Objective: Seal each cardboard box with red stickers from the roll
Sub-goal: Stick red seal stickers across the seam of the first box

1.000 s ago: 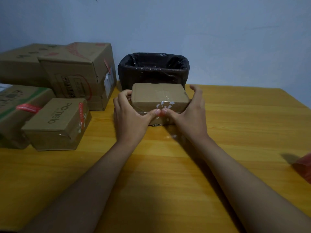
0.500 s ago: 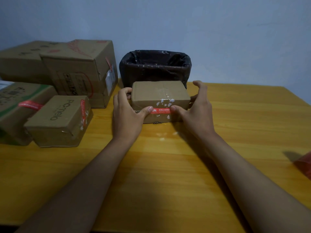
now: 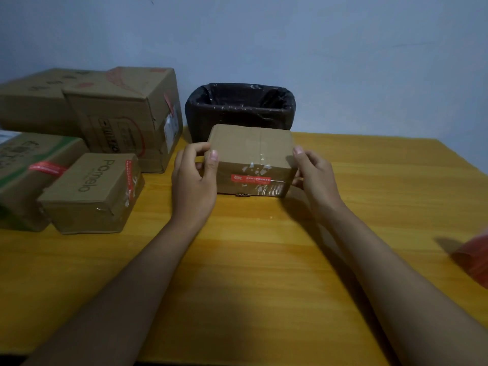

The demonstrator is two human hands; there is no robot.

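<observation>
I have the small box (image 3: 252, 159) between both hands, near the far edge of the table (image 3: 264, 260) and just in front of the black-lined bin (image 3: 239, 108). My left hand (image 3: 194, 180) grips its left end, thumb laid up the near corner and fingers (image 3: 196, 149) curled round the far side. My right hand (image 3: 314, 175) holds the right end the same way, thumb up on the top corner, the other fingers tucked round the side. A red sticker (image 3: 250, 179) lies flat across the front face, among scraps of old clear tape.

I judge the box light and fairly stiff, easy to turn with a hold on its two ends. The taped patches look slick, so I would keep my fingers on bare cardboard at the corners and off the sticker. The walls could dent if squeezed hard.

To the left stand the other boxes: a small printed box (image 3: 91, 194) with a red strip down its side, just beside a green-marked box (image 3: 23, 178) with a red band, and two bigger boxes (image 3: 105, 112) behind them. That pile sits near my left hand, and the bin crowds the back, so free room to turn or set the box aside lies toward me and to the right. Something red (image 3: 472, 260) shows at the right edge, maybe the roll; I cannot tell.
</observation>
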